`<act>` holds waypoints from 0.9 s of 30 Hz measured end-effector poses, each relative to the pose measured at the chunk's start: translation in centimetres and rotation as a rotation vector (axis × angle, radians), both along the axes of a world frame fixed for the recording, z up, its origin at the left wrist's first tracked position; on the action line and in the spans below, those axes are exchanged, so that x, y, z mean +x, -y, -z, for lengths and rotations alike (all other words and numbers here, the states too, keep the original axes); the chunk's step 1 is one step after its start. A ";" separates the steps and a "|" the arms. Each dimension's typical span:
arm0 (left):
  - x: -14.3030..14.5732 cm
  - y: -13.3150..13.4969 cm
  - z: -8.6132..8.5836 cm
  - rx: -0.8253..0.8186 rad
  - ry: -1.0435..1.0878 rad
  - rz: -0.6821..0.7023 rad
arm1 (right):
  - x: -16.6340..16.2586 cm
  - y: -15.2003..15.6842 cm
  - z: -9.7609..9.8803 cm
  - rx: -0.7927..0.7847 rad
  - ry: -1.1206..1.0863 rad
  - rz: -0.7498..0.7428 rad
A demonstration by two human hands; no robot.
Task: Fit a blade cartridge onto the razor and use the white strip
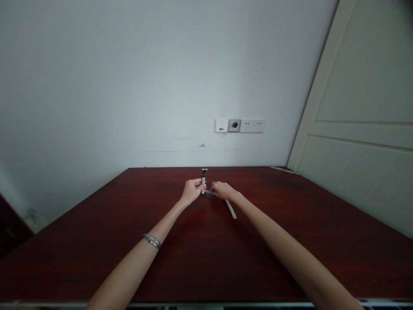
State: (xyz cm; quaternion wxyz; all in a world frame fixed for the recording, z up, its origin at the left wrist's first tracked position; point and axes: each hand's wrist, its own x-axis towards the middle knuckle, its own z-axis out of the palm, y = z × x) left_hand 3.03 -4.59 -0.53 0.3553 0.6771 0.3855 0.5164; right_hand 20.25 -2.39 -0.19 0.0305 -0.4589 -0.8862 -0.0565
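- Tabletop (193, 262): wood-grained, smooth, faintly glossy.
- Slim tool (203, 179): plastic-looking, smooth handle.
- Pale strip (231, 209): matt, plastic-looking.
- Bracelet (152, 240): shiny metal.
- Wall (161, 86) beyond tabletop's far edge: matt.

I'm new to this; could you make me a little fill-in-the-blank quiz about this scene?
1. The left hand grips a razor-like tool by its ____.
2. A bracelet circles the ____ arm.
3. Lying on the table, the pale strip is nearer the ____ hand.
4. The wall sockets are coloured ____.

Missing words: handle; left; right; white.
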 end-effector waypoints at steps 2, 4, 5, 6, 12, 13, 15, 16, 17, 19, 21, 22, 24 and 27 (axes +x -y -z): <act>0.1 0.2 -0.2 0.000 0.000 -0.003 | -0.1 0.1 -0.2 0.003 0.005 -0.004; 0.1 0.3 -0.3 0.000 0.002 -0.005 | -0.1 0.2 -0.2 0.011 0.016 -0.012; 0.1 0.3 -0.3 0.000 0.003 -0.005 | -0.2 0.3 -0.2 0.018 0.025 -0.018; 0.2 0.3 -0.3 -0.002 0.005 -0.003 | -0.2 0.4 -0.2 0.028 0.034 -0.025; 0.1 -0.2 0.1 0.004 0.017 0.003 | -0.1 0.4 0.2 0.074 0.049 -0.041; 0.0 -0.3 0.2 0.003 0.019 0.004 | -0.1 0.3 0.3 0.073 0.044 -0.037; 0.0 -0.4 0.3 -0.004 0.026 0.009 | 0.1 0.1 0.5 0.071 0.028 -0.032; 0.0 -0.4 0.4 -0.008 0.030 0.011 | 0.1 0.0 0.6 0.070 0.016 -0.032; -0.1 -0.4 0.4 -0.012 0.032 0.012 | 0.2 -0.1 0.7 0.068 0.004 -0.031; -0.1 -0.3 0.3 -0.015 0.030 0.012 | 0.3 -0.2 0.8 0.061 -0.020 -0.030; -0.1 -0.3 0.3 -0.018 0.023 0.008 | 0.3 -0.3 1.0 0.058 -0.046 -0.029; -0.2 -0.3 0.3 -0.020 0.019 0.004 | 0.4 -0.3 1.0 0.059 -0.063 -0.028; -0.2 -0.3 0.3 -0.029 0.004 -0.005 | 0.4 -0.4 1.1 0.063 -0.108 -0.029; -0.3 -0.3 0.3 -0.047 -0.021 -0.010 | 0.8 -0.5 1.0 0.055 -0.209 -0.032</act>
